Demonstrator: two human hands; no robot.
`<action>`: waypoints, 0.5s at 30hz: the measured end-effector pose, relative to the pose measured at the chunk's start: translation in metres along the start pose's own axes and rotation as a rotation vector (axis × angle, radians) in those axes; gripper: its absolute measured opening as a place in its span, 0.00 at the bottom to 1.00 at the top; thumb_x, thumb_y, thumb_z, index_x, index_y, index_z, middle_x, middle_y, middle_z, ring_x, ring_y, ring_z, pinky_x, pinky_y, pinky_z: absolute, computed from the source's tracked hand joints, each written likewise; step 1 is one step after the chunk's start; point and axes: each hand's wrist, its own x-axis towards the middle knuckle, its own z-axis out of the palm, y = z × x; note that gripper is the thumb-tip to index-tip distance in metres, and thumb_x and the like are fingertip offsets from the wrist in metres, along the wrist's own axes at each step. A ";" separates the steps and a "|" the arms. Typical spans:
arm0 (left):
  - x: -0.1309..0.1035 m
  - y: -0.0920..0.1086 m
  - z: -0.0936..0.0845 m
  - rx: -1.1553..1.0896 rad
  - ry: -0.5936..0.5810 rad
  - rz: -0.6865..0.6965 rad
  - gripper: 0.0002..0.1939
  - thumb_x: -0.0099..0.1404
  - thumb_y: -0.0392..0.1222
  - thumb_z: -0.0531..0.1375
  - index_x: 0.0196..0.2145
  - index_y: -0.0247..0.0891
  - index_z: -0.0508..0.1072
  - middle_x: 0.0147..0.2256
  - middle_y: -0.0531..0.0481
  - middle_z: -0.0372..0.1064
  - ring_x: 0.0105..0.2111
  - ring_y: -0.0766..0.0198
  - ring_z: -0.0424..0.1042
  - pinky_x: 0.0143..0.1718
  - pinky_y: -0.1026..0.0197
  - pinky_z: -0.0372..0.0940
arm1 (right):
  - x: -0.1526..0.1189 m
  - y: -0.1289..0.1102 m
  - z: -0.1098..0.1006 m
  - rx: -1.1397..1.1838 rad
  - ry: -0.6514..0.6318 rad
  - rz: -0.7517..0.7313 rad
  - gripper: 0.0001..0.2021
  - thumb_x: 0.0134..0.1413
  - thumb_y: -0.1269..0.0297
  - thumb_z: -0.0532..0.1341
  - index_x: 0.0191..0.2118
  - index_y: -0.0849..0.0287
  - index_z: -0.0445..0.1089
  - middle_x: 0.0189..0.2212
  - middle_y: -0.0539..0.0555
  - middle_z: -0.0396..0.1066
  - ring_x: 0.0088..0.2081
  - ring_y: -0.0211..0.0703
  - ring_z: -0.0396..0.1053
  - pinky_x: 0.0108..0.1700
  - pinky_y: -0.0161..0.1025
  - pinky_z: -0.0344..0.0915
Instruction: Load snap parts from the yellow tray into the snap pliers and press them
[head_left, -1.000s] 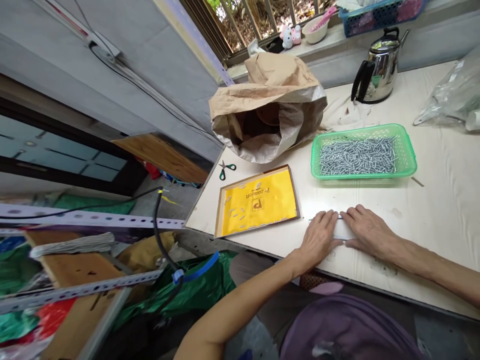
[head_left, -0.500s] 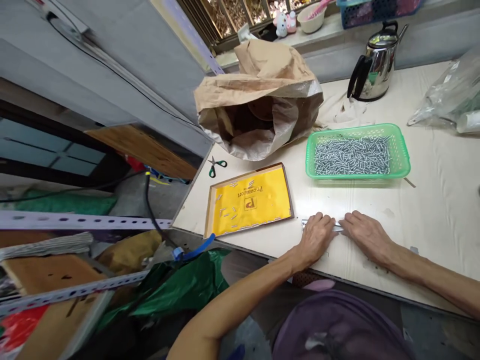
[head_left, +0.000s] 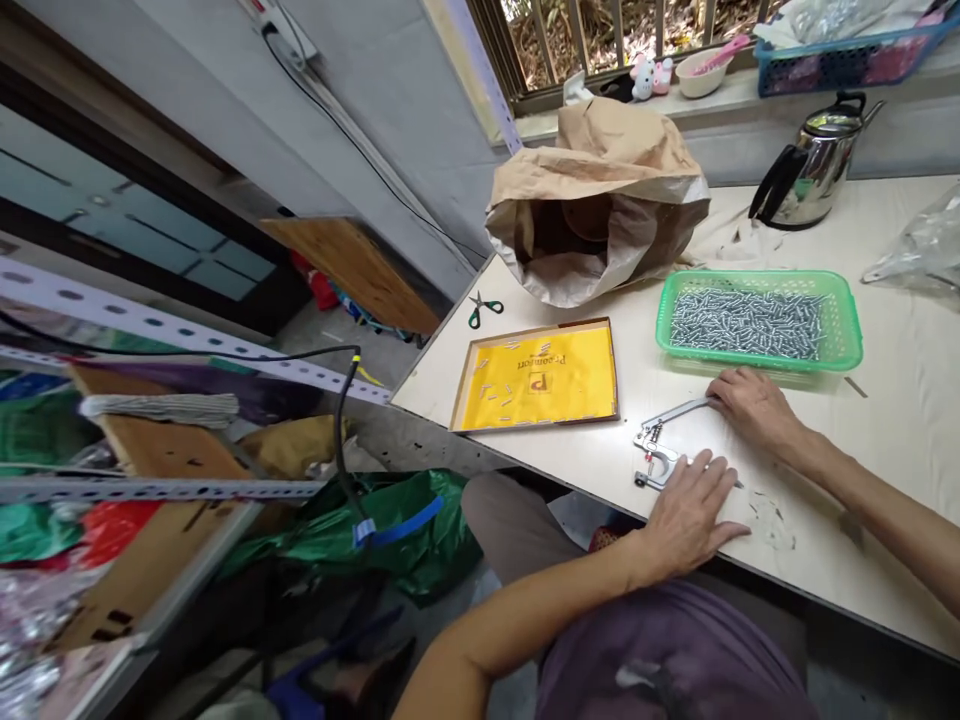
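Observation:
Metal hand pliers point(head_left: 678, 411) lie on the table, with a curved jaw and a small spring at the left and the two handles spread apart. My left hand point(head_left: 694, 510) rests over the lower handle, its fingers laid out across it and the thumb held away. At the end of the upper handle, the curled fingers of my right hand point(head_left: 757, 410) grip it; their undersides are hidden. Beyond my right hand stands a green plastic basket point(head_left: 851, 345), holding many small silver metal pins point(head_left: 750, 325). Left of the pliers, a shallow box point(head_left: 617, 375) with a yellow lining has several small silver pieces in it.
Green-handled scissors point(head_left: 484, 308) lie near the table's left edge. A large brown paper sack point(head_left: 600, 190) stands open behind the box. At the back right are a steel kettle point(head_left: 821, 170) and a clear plastic bag point(head_left: 922, 245).
The pliers have come into view with their handles spread. My right hand has moved away from me, apart from my left. My left fingers have loosened and stretched out. The camera view has shifted left.

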 end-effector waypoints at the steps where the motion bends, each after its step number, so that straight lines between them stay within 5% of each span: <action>1: 0.001 -0.001 -0.001 -0.013 -0.005 -0.001 0.33 0.69 0.59 0.49 0.62 0.31 0.58 0.61 0.34 0.59 0.66 0.48 0.52 0.63 0.42 0.54 | 0.003 -0.010 -0.004 -0.003 -0.008 -0.025 0.11 0.60 0.72 0.53 0.38 0.60 0.73 0.36 0.59 0.71 0.38 0.48 0.62 0.38 0.43 0.55; 7: 0.004 -0.006 -0.002 -0.061 -0.107 0.031 0.33 0.68 0.61 0.50 0.56 0.29 0.67 0.55 0.33 0.67 0.57 0.44 0.64 0.58 0.43 0.60 | 0.017 -0.077 -0.014 0.064 -0.279 -0.497 0.09 0.58 0.72 0.58 0.31 0.56 0.74 0.38 0.55 0.70 0.39 0.44 0.62 0.35 0.40 0.53; 11: 0.000 -0.003 0.000 -0.082 -0.172 0.035 0.32 0.68 0.61 0.50 0.53 0.29 0.71 0.53 0.33 0.69 0.54 0.44 0.67 0.56 0.44 0.62 | 0.024 -0.090 -0.012 -0.042 -0.346 -0.594 0.06 0.54 0.71 0.62 0.29 0.56 0.74 0.37 0.56 0.69 0.40 0.46 0.62 0.35 0.41 0.54; 15: -0.005 0.004 0.000 -0.088 -0.213 0.041 0.34 0.68 0.63 0.49 0.56 0.30 0.68 0.53 0.34 0.68 0.57 0.43 0.63 0.59 0.42 0.58 | 0.011 -0.090 0.007 -0.097 -0.248 -0.617 0.07 0.53 0.74 0.59 0.31 0.56 0.74 0.37 0.57 0.69 0.43 0.48 0.63 0.41 0.43 0.58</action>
